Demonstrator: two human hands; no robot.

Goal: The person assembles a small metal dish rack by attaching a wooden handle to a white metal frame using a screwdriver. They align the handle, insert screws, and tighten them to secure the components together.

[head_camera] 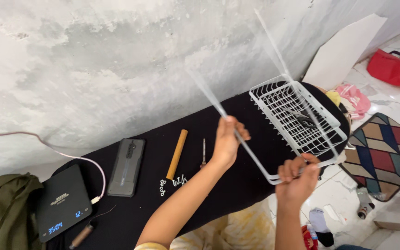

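The left hand and right hand both close their fingers round the thin white U-shaped metal rod frame, which looks light, stiff, slippery, best gripped near its bend.

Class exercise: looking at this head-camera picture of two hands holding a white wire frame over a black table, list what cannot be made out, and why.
- Upper ends of the thin white U-shaped wire frame: motion-blurred against the pale wall.
- Dark tool inside the white wire basket: crossed by basket wires; kind unclear.
- Small silver screws and nuts by the wooden handle: too small to count.
- Right hand fingers' grip: frame hidden inside the fist.
- Left hand: palm faces away.
- Green cloth: cut off by the left edge.
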